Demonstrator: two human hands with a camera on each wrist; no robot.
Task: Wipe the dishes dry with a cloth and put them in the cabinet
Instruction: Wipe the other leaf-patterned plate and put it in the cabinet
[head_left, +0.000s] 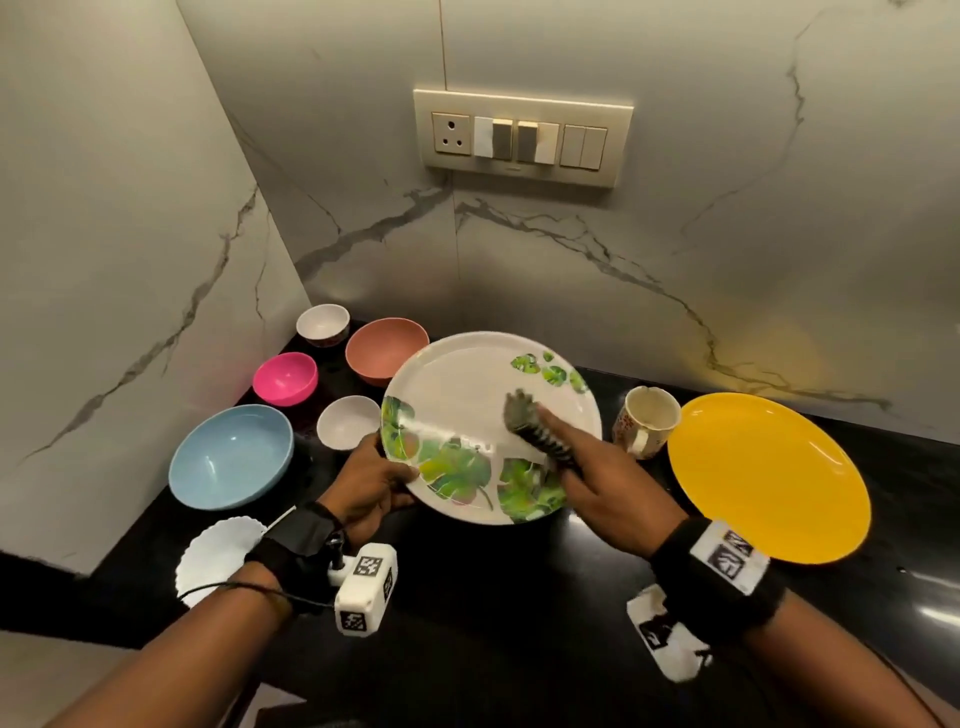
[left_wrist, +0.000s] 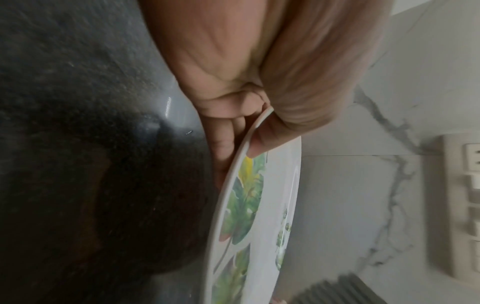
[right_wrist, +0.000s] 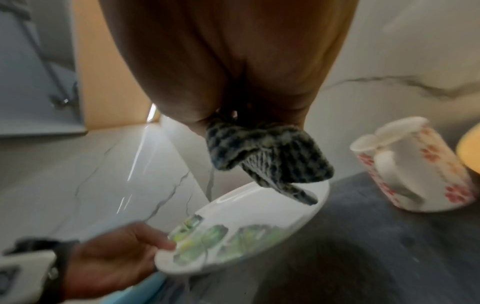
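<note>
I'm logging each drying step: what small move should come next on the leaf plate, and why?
Probably sweep the cloth leftward across the leaf plate: the right hand holds it right of centre, and the left hand grips the rim.

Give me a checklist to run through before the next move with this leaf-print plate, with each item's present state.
1. Left hand grip on the leaf-print plate rim: ok, thumb on top, fingers underneath.
2. Right hand grip on the cloth: ok, cloth bunched in its fingers.
3. Cloth touching the plate's face: ok.
4. Plate lifted and tilted off the counter: ok.
5. Plate apart from the mug: ok.
6. Plate face dry: cannot tell.
</note>
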